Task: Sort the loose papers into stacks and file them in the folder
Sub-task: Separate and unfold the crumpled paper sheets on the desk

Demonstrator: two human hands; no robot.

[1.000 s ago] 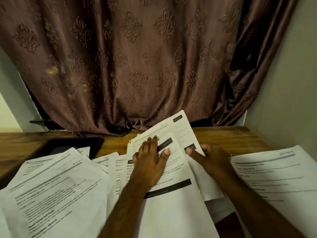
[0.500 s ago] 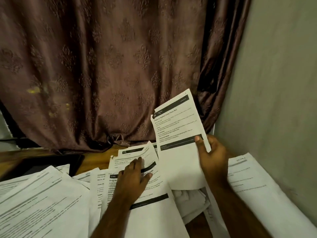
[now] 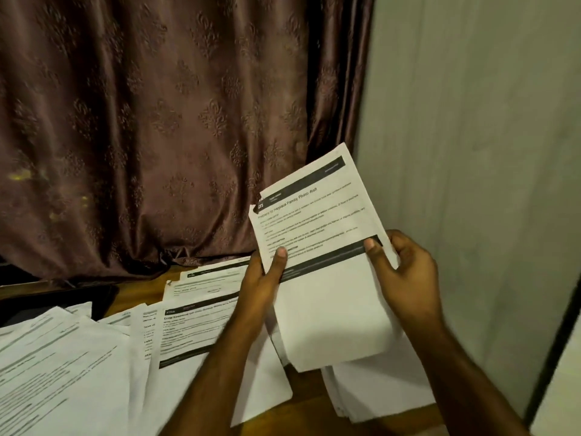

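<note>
Papers: we have one printed sheet point(image 3: 317, 234) lifted off the counter point(image 3: 301, 407), tilted up in front of the curtain point(image 3: 163, 127), with more loose papers point(image 3: 78, 372) spread on the counter to the left of that sheet and a small pile point(image 3: 377, 394) right below it
Hands: our left hand point(image 3: 262, 287) pinches the sheet's left edge, thumb on the printed face; our right hand point(image 3: 405, 272) grips the right edge, thumb on the dark band and fingers curled behind; both are closed on the sheet
Handling: we judge it light, thin and floppy, since its lower half curls toward us; it should crease or tear easily, and sheets will likely slide over one another
Where to hold: we would keep to the side margins, both hands opposite each other, so the page stays flat
Hidden: no folder that we can pick out; a dark flat object point(image 3: 56, 302) far left of the sheet is too dim to name
Hard to read: only the heading about a family photo wall comes through; smaller print is blurred
Cut off: papers left of the sheet run out of frame
</note>
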